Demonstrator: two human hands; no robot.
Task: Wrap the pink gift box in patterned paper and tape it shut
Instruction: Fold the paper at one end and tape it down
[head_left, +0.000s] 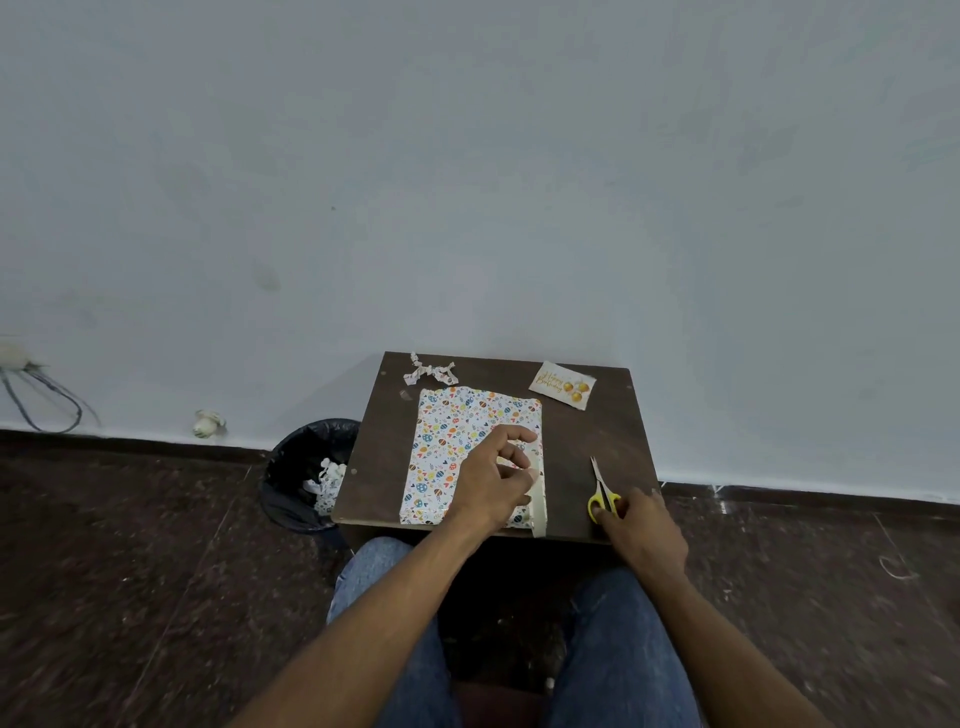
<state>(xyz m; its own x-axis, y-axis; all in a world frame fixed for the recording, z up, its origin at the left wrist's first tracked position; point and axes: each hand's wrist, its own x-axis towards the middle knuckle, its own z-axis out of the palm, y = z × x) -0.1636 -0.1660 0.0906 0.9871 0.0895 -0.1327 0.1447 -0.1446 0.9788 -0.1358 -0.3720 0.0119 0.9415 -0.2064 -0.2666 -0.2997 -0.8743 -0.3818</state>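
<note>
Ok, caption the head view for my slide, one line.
Left hand holds a tape strip on the wrapped box while the right hand touches the yellow scissors.

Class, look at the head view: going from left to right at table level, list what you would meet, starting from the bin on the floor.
bin → wrapped box → tape strip → scissors → right hand
</note>
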